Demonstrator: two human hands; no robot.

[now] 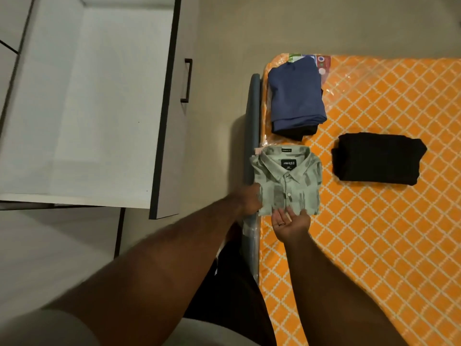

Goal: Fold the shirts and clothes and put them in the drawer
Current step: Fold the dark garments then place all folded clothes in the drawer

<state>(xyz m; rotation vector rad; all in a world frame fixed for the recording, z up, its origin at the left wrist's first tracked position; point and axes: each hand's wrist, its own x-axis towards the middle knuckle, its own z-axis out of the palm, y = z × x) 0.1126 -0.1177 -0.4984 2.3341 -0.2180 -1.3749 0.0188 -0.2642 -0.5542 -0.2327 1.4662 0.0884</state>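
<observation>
A folded green shirt (287, 182) lies at the left edge of the bed (374, 221), just right of centre in the frame, collar toward the top of the frame and buttoned front up. Its long axis runs up and down the picture, straight ahead of the person. The left hand (250, 199) is at the shirt's lower left corner, fingers curled round the fabric edge, so it looks to be gripping the shirt there. The right hand (290, 224) sits at the bottom hem, palm up and fingers straight, tips sliding just under the fold; it grasps nothing so far. Both hands are touching the shirt, the left on the side that faces the drawer.

The open drawer (87, 108) fills the upper left of the frame, its inside bare as far as it shows, well apart from the shirt across a strip of floor. The carry, I judge, would go leftward and slightly up the frame, with the left hand leading.

Higher on the bed, a folded blue shirt (296, 93) rests on a dark garment, and to the right of the green shirt lies a folded black garment (376, 161). All three piles are folded but none is in the drawer yet, so the putting-away seems to be only starting, and the lift needs both hands under the fold to keep it from opening
</observation>
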